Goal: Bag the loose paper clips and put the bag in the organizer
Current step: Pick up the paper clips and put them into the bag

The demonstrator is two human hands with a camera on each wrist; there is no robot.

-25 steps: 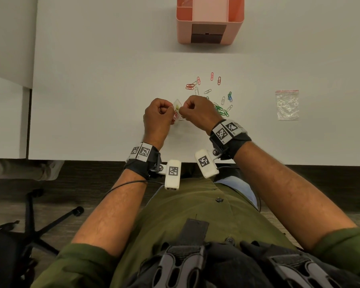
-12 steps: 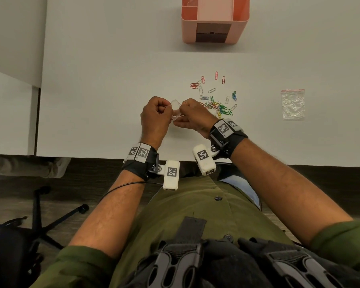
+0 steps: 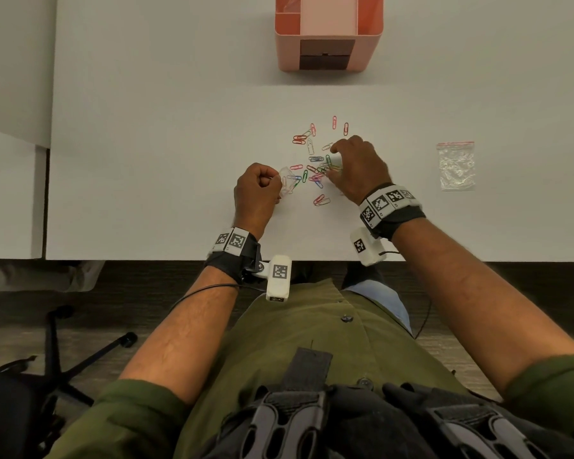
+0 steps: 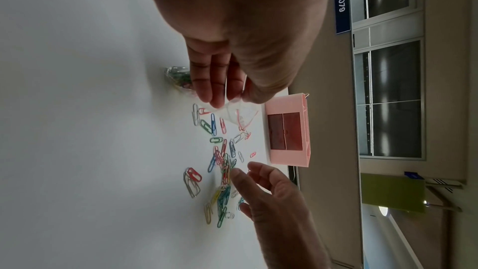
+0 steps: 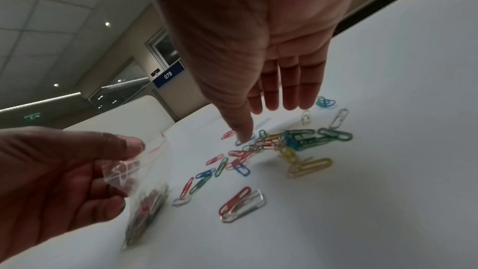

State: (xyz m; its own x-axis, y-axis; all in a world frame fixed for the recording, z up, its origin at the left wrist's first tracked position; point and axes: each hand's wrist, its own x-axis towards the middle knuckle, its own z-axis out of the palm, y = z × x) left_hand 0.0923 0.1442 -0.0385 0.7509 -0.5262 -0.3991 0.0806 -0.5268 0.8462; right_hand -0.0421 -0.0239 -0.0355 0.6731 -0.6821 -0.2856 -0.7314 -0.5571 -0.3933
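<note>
Bag [image 3: 287, 182] in left grip [image 3: 257, 193]

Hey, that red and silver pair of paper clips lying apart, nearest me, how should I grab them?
Pinch the red and silver clips across their long sides from above with the right hand; they lie flat on the table, side by side.

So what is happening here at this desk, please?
A person is bagging paper clips. The left hand pinches a small clear zip bag that already holds a few clips, while the right hand reaches with loose fingers into the pile of colored paper clips on the white table, holding nothing as far as can be seen. A second clear bag lies to the right. The pink organizer stands at the far edge.
</note>
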